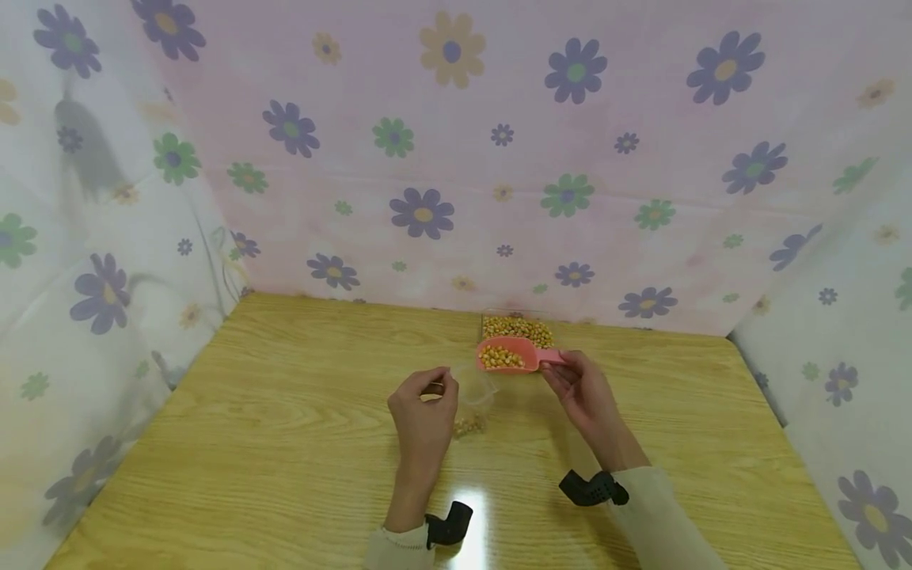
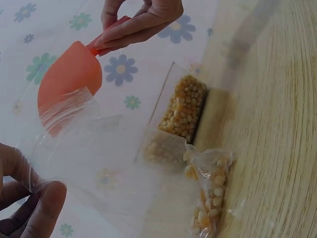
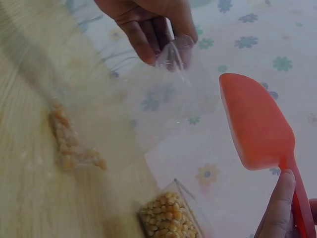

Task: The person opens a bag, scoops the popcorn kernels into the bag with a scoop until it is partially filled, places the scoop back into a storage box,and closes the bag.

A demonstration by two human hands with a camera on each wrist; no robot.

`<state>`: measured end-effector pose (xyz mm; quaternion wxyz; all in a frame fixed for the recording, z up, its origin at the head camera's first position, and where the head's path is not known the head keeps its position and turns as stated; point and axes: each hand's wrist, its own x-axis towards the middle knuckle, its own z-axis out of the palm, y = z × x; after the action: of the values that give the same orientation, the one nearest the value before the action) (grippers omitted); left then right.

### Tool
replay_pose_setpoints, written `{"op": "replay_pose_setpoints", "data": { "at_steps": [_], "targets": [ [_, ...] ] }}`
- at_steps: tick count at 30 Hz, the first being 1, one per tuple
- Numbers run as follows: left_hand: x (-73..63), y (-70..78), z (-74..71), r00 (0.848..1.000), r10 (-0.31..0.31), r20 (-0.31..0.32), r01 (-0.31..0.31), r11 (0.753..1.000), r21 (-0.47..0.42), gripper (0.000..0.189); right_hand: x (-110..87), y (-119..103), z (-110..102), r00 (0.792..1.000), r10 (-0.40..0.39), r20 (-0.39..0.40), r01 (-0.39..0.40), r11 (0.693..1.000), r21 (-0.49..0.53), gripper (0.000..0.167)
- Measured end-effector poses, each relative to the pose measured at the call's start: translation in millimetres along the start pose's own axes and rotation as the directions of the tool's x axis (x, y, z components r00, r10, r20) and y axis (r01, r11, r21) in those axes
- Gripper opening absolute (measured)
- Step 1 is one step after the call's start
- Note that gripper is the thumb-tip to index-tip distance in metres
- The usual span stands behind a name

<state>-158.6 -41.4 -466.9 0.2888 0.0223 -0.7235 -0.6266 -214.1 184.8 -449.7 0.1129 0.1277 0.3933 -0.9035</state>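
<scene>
My right hand (image 1: 590, 400) grips the handle of a pink scoop (image 1: 530, 353), which carries a heap of yellow corn kernels (image 1: 501, 358). With thumb and fingers my left hand (image 1: 425, 416) pinches the top edge of a clear plastic bag (image 3: 148, 106). Some kernels (image 2: 210, 201) lie in the bag's bottom, down at the table. In the left wrist view the scoop's tip overlaps the bag's upper edge. Behind the scoop, a clear box (image 1: 482, 326) holds many more corn kernels (image 3: 168, 215).
The wooden table (image 1: 299, 419) ends at a flowered cloth (image 1: 456, 158) hung along its back and both sides. The clear box stands close to the back cloth. A black wrist camera (image 1: 449, 524) is strapped to the left wrist, another (image 1: 593, 488) to the right.
</scene>
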Motion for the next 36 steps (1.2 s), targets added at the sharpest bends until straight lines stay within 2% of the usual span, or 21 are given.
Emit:
{"op": "replay_pose_setpoints", "data": {
  "at_steps": [10,19,26,31,36],
  "targets": [
    [-1.3,-0.5,1.1,1.000,0.004,0.001,-0.004,1.000,0.007,0.013,-14.6,7,-4,1.000,-0.029,0.004,0.029,0.989,-0.142,0.034],
    [0.4,0.7,0.8,1.000,0.023,0.000,-0.023,1.000,0.011,0.014,-27.8,8,0,0.998,-0.043,0.038,0.049,0.980,-0.191,0.034],
    [1.7,1.9,1.4,0.997,0.079,0.016,-0.079,0.997,0.013,0.014,-34.3,9,7,0.990,-0.140,0.035,0.144,0.957,-0.250,0.037],
    [1.5,1.0,2.2,0.996,0.083,0.037,-0.083,0.997,0.008,0.012,-36.6,10,11,0.981,-0.194,0.033,0.195,0.938,-0.287,0.032],
    [1.1,0.0,3.5,0.996,0.083,0.044,-0.083,0.996,0.012,0.012,-37.9,12,10,0.976,-0.213,0.044,0.217,0.927,-0.307,0.031]
  ]
}}
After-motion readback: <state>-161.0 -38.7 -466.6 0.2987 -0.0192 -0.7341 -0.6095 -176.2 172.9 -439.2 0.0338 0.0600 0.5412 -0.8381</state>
